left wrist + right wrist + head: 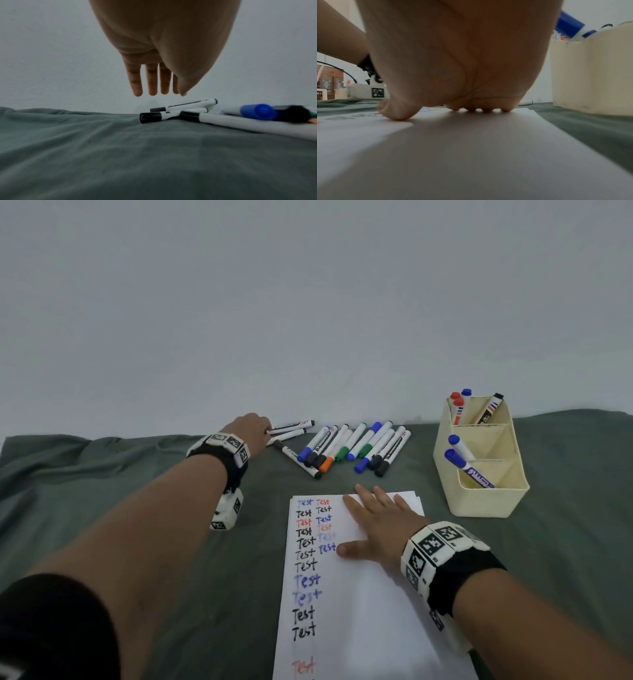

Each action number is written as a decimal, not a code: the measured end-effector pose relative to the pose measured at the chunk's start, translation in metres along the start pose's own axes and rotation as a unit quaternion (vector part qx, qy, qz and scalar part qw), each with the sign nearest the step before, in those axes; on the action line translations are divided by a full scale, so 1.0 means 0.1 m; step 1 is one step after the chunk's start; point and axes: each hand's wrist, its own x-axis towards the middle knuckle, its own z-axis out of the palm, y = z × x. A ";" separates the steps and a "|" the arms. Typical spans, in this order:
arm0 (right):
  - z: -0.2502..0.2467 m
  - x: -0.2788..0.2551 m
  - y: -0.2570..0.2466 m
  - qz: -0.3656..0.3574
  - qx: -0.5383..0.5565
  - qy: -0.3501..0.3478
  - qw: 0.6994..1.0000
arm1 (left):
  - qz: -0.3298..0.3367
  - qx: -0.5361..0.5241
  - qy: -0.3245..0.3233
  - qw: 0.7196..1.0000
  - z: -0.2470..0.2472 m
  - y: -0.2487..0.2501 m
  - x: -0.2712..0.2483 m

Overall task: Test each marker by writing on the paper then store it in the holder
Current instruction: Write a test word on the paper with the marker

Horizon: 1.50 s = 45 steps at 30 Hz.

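Several capped markers [346, 446] lie in a loose pile on the green cloth near the wall. My left hand [251, 429] hangs with straight fingers [150, 83] just above three black-capped markers [173, 111] at the pile's left end, holding nothing. The white paper [359, 604], with "Test" written many times in black, blue and red, lies in front of me. My right hand [380, 525] lies flat on its top part, fingers [479, 108] pressed down. The cream holder [479, 460] at the right has several markers standing in its compartments.
A green cloth [137, 484] covers the surface and is wrinkled at the left. A pale wall [308, 302] rises right behind the markers. The holder [590, 70] stands close to the right of my right hand.
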 end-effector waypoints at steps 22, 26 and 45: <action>0.02 0.08 0.04 -0.004 0.045 0.030 0.999 | -0.043 0.146 0.002 0.988 0.29 -0.01 0.24; -0.05 0.06 -0.02 0.005 0.051 0.043 0.998 | 0.006 0.132 0.085 0.988 0.16 0.01 -0.05; -0.29 -0.01 -0.13 0.015 0.006 0.168 0.986 | 0.143 -0.059 -0.029 0.988 -0.15 0.87 -1.49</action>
